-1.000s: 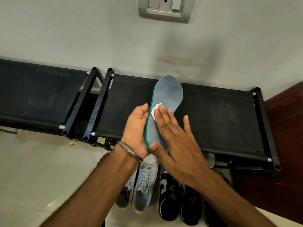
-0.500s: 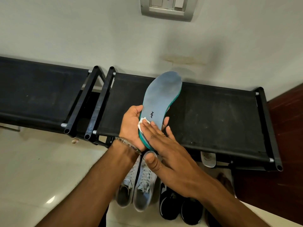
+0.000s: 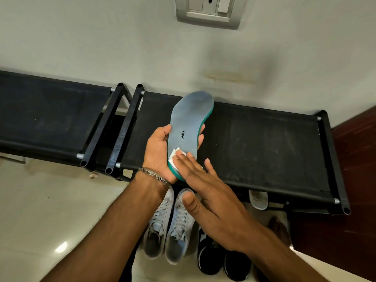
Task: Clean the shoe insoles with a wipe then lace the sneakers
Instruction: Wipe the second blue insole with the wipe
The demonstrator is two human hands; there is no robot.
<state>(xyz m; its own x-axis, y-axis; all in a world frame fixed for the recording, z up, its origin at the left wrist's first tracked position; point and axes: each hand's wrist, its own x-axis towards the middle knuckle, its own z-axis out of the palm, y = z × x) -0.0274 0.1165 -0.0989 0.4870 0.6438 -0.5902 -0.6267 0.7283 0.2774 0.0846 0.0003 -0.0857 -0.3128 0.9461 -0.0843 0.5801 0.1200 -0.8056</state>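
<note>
A blue-grey insole (image 3: 188, 121) with a green foam edge stands up over the black rack, toe end pointing away. My left hand (image 3: 158, 153) grips it from behind at the heel half, thumb on the left edge and fingertips showing past the right edge. With its fingers straight, my right hand (image 3: 205, 192) presses a small white wipe (image 3: 175, 157) flat against the insole's heel area. A pair of light grey laced sneakers (image 3: 168, 226) stands on the floor below my hands.
A black fabric-topped shoe rack (image 3: 264, 143) runs along the wall, with a second one (image 3: 44, 119) to its left. Black sneakers (image 3: 219, 259) stand right of the grey pair. A white shoe toe (image 3: 258, 199) sits under the rack. A wall switch plate (image 3: 209, 11) is above.
My right hand has slid the wipe down the insole from its middle to the heel. My left hand has turned the insole so its printed face shows.
</note>
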